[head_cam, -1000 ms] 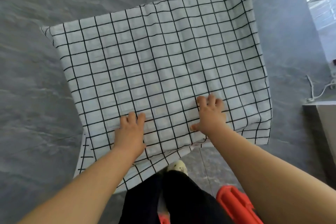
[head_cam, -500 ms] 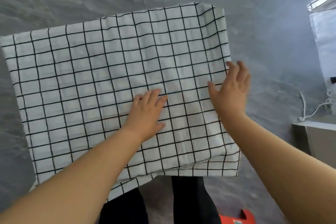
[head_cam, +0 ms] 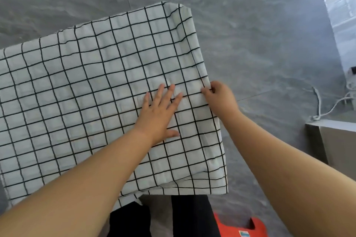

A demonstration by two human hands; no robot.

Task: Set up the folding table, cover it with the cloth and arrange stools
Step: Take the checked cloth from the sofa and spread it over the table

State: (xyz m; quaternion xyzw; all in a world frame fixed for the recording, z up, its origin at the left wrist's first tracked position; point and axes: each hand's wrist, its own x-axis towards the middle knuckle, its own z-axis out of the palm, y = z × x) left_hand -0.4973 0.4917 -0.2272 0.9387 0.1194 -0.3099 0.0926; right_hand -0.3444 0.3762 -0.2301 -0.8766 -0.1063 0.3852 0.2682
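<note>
A white cloth with a black grid [head_cam: 96, 92] covers the folding table entirely and hangs over its near and right edges. My left hand [head_cam: 160, 113] lies flat on the cloth with fingers spread, near the table's right side. My right hand [head_cam: 219, 100] grips the cloth at the right edge, fingers curled over the fold. An orange-red stool [head_cam: 238, 227] shows at the bottom, beside my legs. The table itself is hidden under the cloth.
Grey stone floor [head_cam: 260, 34] surrounds the table. A grey box or cabinet [head_cam: 335, 142] stands at the right edge, with white cables [head_cam: 325, 109] on the floor behind it. A bright window or glass panel [head_cam: 341, 15] is at the upper right.
My right hand moved from hovering open over the right side to gripping the cloth's right edge. My left hand slid right across the cloth. The view shifted rightward.
</note>
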